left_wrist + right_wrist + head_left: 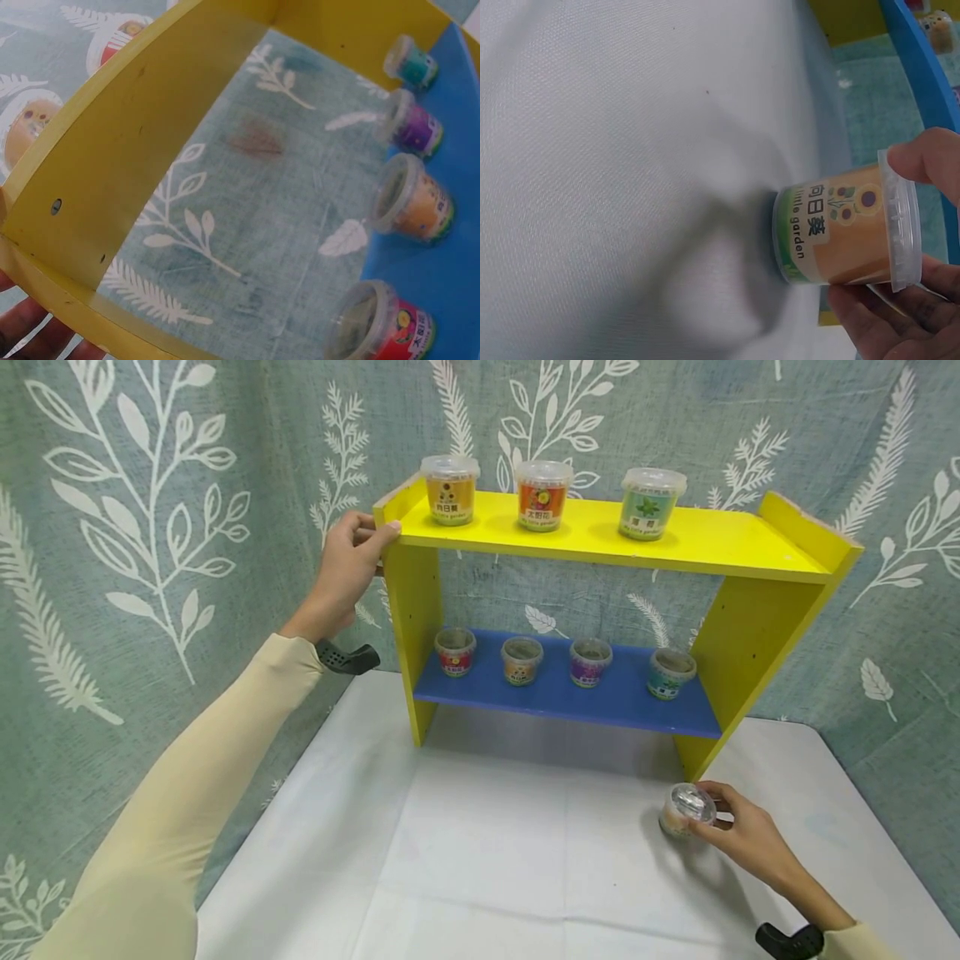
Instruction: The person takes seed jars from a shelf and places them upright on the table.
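My left hand (pixel 348 564) grips the top left corner of a yellow shelf unit (pixel 420 610), thumb at the front edge and fingers around the side. In the left wrist view its fingers (pixel 37 330) show at the outer edge of the panel. Low at the right, my right hand (pixel 750 831) holds a small lidded plastic cup (pixel 847 225) by its lid and side. This cup has an orange sunflower label with a green base. It stands upright close over the white table, near the foot of the unit's right panel.
Three lidded cups, yellow (pixel 451 492), orange (pixel 542 497) and green (pixel 650 506), stand on the yellow top board. Several cups, among them a red one (pixel 455 653) and a purple one (pixel 589 662), line the blue lower board (pixel 480 692). A leaf-patterned curtain (pixel 187 527) hangs behind the white table (pixel 480 860).
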`<state>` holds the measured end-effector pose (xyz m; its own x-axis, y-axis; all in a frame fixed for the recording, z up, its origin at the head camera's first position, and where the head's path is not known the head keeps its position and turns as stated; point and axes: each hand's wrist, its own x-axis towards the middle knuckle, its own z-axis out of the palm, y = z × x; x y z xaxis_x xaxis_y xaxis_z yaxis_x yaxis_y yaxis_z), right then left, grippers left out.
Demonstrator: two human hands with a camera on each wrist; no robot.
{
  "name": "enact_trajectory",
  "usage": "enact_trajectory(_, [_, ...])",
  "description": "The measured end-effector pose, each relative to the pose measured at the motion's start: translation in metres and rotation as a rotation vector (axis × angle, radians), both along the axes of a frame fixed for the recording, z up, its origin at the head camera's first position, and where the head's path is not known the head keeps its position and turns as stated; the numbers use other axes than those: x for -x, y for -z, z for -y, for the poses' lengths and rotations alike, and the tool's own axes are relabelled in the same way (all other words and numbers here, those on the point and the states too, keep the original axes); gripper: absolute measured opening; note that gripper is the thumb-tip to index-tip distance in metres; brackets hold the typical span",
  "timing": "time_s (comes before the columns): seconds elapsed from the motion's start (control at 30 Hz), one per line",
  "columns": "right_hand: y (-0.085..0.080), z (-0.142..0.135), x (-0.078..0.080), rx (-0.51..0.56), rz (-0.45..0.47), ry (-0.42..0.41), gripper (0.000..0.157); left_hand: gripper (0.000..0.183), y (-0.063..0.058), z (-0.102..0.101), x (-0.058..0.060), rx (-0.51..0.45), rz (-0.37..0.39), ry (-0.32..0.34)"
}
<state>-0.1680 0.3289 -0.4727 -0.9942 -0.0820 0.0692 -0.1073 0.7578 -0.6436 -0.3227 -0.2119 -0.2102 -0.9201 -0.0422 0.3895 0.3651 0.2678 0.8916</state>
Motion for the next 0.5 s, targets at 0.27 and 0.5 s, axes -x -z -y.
enact_trajectory(0.27, [0.0056,-0.0008,0.0000,0.013,-0.007,-0.010,0.077,0.039,-0.0007,0.0003,0.0006,-0.002,0.003,0.003])
enact_trajectory(0.5, [0.0056,-0.0009,-0.0009,0.012,0.014,-0.011,0.078,0.038,-0.0005,-0.0002,-0.0007,-0.006,0.006,0.001])
